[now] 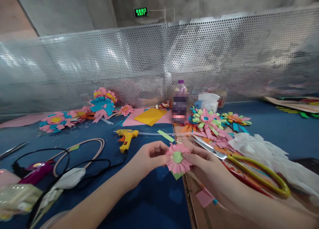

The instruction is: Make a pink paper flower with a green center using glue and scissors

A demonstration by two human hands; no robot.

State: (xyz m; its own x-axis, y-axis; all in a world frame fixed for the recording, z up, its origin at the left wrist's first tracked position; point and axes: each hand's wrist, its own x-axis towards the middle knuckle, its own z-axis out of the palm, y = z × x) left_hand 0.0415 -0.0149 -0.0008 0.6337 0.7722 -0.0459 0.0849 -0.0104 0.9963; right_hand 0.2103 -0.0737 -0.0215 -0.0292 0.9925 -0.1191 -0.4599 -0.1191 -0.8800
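At the far left, well out from the left hand (152,156), a slim metal tool (15,149) lies on the blue worktop (147,202). Nearer the left forearm are a clear plastic bundle (18,197), a magenta object (36,172) and a white one (71,178), with a black cable (98,160) looping among them. Farther off, beyond the left hand and to its left, sit a pink-and-blue paper flower (56,121) and a taller cluster with blue petals (102,106). The yellow glue gun (127,136) lies just beyond the left hand on its left side, nozzle pointing left. Farther beyond this hand is a yellow sheet (151,116).

The left hand pinches the left edge of a pink paper flower (171,160) between thumb and fingers; the right hand (205,161) grips its right edge, thumb in front. The flower is held up between them, its green centre facing the camera, with a green tip showing below.

A purple-capped bottle (181,86) stands well beyond the flower. Past the right hand lies a pink-and-green paper flower (208,119); to its right, scissors (260,175) with yellow handles lie beside crumpled white material (261,151).
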